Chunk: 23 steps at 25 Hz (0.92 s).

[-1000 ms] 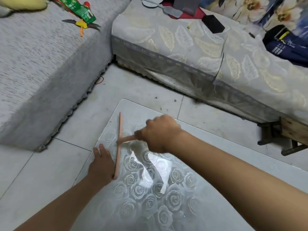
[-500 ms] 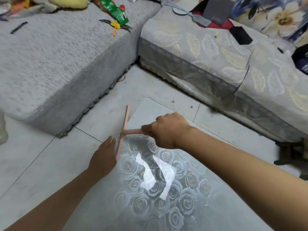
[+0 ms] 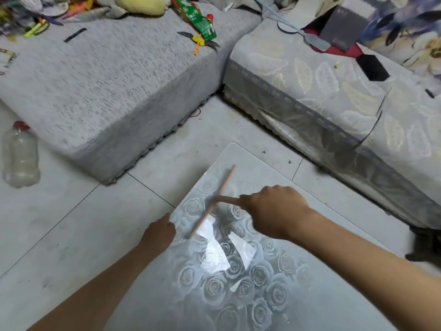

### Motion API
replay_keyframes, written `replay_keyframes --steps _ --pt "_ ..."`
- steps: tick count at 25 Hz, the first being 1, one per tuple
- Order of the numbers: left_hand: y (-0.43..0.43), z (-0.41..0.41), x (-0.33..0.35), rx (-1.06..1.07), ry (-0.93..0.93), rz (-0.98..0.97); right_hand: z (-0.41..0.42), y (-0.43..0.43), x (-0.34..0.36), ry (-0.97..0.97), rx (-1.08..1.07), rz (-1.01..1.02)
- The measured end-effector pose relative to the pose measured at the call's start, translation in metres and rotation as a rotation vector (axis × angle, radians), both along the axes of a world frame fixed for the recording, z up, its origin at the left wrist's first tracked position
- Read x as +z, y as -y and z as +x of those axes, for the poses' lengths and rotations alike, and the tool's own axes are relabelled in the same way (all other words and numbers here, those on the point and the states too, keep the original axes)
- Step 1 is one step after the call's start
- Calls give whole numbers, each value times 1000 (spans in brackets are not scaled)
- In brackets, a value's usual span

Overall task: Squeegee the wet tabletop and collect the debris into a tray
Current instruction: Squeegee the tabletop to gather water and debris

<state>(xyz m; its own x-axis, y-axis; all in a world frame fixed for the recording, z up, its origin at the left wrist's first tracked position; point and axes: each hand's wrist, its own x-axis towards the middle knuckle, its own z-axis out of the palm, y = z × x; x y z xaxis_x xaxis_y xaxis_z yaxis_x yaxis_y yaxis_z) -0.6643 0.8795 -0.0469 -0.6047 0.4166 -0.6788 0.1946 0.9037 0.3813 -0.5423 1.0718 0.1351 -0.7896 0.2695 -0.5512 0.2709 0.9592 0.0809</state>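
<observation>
At the left edge of the counter (image 3: 238,295), the right hand (image 3: 274,211) grips the squeegee (image 3: 214,204), likely sweeping water toward the left hand (image 3: 158,231), whose fingers I cannot tell.

No legible text. Green wrapper (image 3: 199,21), far beyond the right hand (image 3: 274,211), carried print, too blurred to read.

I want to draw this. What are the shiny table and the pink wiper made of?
The tabletop looks like glass or glossy laminate: it mirrors bright light over printed roses. The squeegee looks like matte pink plastic, thin and evenly coloured; its edge may be rubber, too blurred to tell.
</observation>
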Motion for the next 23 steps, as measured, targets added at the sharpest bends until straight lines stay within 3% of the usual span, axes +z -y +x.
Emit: replay_keyframes --steps 5,8,11,15,19,22,23 --pt "9 10 2 17 -59 34 23 44 -30 -29 -14 -102" --pt "22 20 0 -121 -108 57 85 34 -21 32 -122 -81" --pt "28 33 1 -271 -182 -38 115 22 7 144 -167 -42" --pt "29 41 4 -403 -264 -100 74 36 4 -12 -58 -41" --pt "35 39 9 -405 -326 28 44 58 -28 -65 -60 -46" --pt "30 45 8 -515 -426 182 119 47 -41 -18 -181 -40" --pt "25 50 9 -588 -419 150 152 40 -40 10 -221 -27"
